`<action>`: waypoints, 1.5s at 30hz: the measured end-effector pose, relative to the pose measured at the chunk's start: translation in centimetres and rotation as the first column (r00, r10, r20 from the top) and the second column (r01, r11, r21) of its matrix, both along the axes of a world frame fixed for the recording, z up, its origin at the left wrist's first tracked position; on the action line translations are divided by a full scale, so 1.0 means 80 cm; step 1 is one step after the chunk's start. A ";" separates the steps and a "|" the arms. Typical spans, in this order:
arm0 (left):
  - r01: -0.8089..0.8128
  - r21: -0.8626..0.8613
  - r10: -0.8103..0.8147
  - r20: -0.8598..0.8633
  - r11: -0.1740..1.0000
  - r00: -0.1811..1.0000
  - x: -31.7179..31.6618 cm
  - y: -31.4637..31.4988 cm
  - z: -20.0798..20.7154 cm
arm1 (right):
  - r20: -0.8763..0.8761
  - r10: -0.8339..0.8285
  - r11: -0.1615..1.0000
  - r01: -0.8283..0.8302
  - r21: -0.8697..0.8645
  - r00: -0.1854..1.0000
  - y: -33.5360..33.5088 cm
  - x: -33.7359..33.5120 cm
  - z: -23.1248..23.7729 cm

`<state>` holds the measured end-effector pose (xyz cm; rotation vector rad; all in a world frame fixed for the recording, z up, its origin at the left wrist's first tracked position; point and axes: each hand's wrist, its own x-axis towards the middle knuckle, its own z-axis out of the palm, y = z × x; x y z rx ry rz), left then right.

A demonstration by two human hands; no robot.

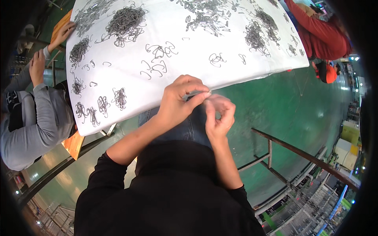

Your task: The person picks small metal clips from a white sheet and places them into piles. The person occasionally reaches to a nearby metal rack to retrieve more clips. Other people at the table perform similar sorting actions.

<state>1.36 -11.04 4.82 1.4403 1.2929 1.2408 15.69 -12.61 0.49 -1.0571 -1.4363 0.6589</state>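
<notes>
Sleeves (100, 181) of black cloth rise from the bottom of the frame, with blue jeans (189, 129) showing between the forearms. At the centre, the left hand (177, 100) pinches a small piece (210, 92) between thumb and forefinger, close by the table's near edge; it is probably metal, though the fingertips hide most of it. The right hand (220, 118) sits just beside, lower and to the right, its fingers curled; it is blurred, and I cannot tell whether it grasps anything.

Beyond them, the white-covered table (130, 74) fills the top of the frame. Four small bunches of dark bent wires (120, 99) lie toward its lower left corner, and loose ones are scattered above the left hand. Farther up come a large heap (126, 21) of bent wires left of centre, a spread of short, straighter pieces (208, 23) at top centre, and more heaps at upper right.

A person in grey (51, 114) is at the left edge, and a red sleeve (319, 33) shows at upper right. Green floor (283, 106) stretches along the right side.
</notes>
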 end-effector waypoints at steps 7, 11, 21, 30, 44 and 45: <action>-0.028 0.031 0.029 -0.031 0.999 0.999 -0.007 -0.008 -0.021 | 0.330 0.197 0.968 -0.129 -0.217 0.923 0.136 -0.002 0.001; -0.039 0.019 0.040 -0.052 0.999 0.998 -0.010 -0.013 -0.018 | 0.555 0.309 0.949 -0.210 -0.237 0.772 0.232 -0.057 -0.014; -0.068 0.040 0.070 -0.051 0.997 0.996 -0.021 -0.020 -0.032 | 0.864 0.495 0.868 -0.009 -0.496 0.093 0.275 -0.060 0.015; -0.071 0.052 0.075 -0.079 0.996 0.994 -0.021 -0.027 -0.033 | 0.744 0.438 0.878 -0.064 -0.474 0.504 0.248 -0.137 -0.009; -0.074 0.093 0.083 -0.099 0.993 0.992 -0.014 -0.018 -0.038 | -0.030 0.343 0.803 -0.310 -0.509 0.939 0.139 -0.020 0.046; -0.071 0.096 0.080 -0.095 0.993 0.992 -0.013 -0.017 -0.037 | -0.093 0.284 0.789 -0.288 -0.543 0.954 0.113 -0.008 0.059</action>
